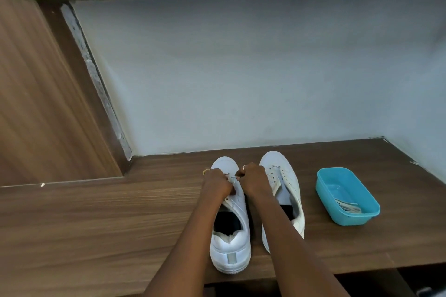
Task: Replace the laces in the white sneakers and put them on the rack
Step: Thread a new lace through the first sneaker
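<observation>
Wooden desk (96, 219), seemingly lacing step: left grip (216, 182) and right grip (253, 182) each pinch the lace (231, 177) over the sneaker (231, 248) beneath them (next, probably, threading the eyelets nearer the wrists).

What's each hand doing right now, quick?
Left hand: fingers curled, pinching the lace on a sneaker.
Right hand: fingers curled, pinching the same lace.
</observation>
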A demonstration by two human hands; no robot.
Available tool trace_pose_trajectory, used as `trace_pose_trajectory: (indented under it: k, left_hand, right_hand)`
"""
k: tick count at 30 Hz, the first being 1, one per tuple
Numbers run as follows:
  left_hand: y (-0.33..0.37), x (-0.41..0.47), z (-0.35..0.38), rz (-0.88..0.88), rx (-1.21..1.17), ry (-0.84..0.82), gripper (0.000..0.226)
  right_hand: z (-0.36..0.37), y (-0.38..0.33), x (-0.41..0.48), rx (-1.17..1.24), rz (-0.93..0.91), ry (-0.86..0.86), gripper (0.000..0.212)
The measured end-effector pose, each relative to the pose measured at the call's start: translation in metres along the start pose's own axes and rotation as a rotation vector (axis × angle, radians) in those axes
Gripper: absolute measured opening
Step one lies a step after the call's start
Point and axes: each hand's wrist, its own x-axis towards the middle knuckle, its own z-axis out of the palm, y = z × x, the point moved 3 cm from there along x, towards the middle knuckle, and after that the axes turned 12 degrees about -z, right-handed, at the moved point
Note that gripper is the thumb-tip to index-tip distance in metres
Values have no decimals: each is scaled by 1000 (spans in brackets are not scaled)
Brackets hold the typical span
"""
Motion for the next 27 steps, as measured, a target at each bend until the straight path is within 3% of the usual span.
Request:
trace_pose_trajectory:
  k: [3, 5, 9, 13, 19, 27]
  left_hand:
    - [-6, 4, -6, -31, -21, 4, 24]
    - [-10, 10, -9, -37, -48, -21, 13]
    - [-14, 11, -13, -1, -108, -61, 34]
    - [-16, 5, -11, 30, -173, 58, 38]
    - [-18, 7, -6, 70, -232, 138, 27]
    - [-19, 15, -4, 46, -297, 127, 15]
  right_hand:
    - [3, -5, 0, -10, -23, -1, 19]
    - [5, -7, 0, -23, -39, 5, 18]
    - [9, -9, 0, -31, -47, 14, 23]
    - [10, -13, 0, -86, -79, 14, 25]
    - [14, -23, -3, -210, -161, -1, 26]
    - [9, -8, -1, 48, -86, 62, 25]
